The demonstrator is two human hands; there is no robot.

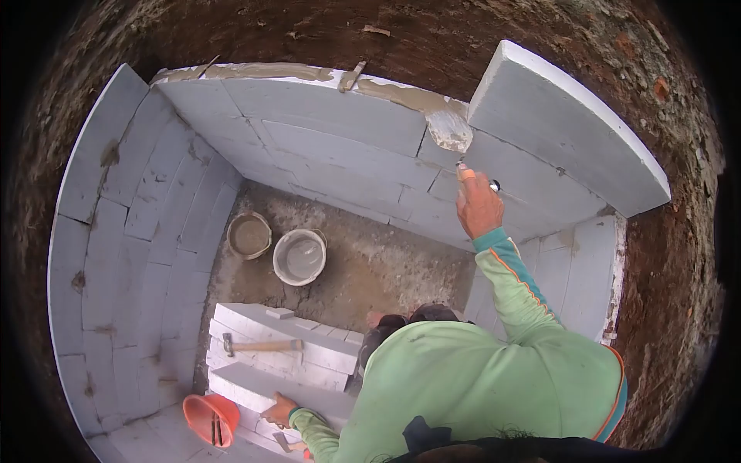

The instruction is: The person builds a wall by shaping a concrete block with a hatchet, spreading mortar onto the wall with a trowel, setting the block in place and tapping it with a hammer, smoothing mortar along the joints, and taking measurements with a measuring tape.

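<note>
My right hand [479, 207] is wrapped round the handle of a trowel [449, 131]. The mortar-smeared blade lies against the upper edge of the far wall, beside a raised block [563, 127] on the top course. Grey mortar [405, 96] is spread along the wall top to the left of the blade. Low on the left, my left hand [279, 410] grips the near edge of a white block [255, 386] on the stack. Part of that block is hidden by my arm. A hammer [262, 345] with a wooden handle lies on the blocks just beyond it.
Two buckets, one with a grey mix [249, 235] and one paler inside [300, 257], stand on the dirty floor [370, 270]. An orange bucket [211, 420] with tools inside sits at lower left. Block walls [147, 201] enclose me; brown soil [432, 38] rises behind them.
</note>
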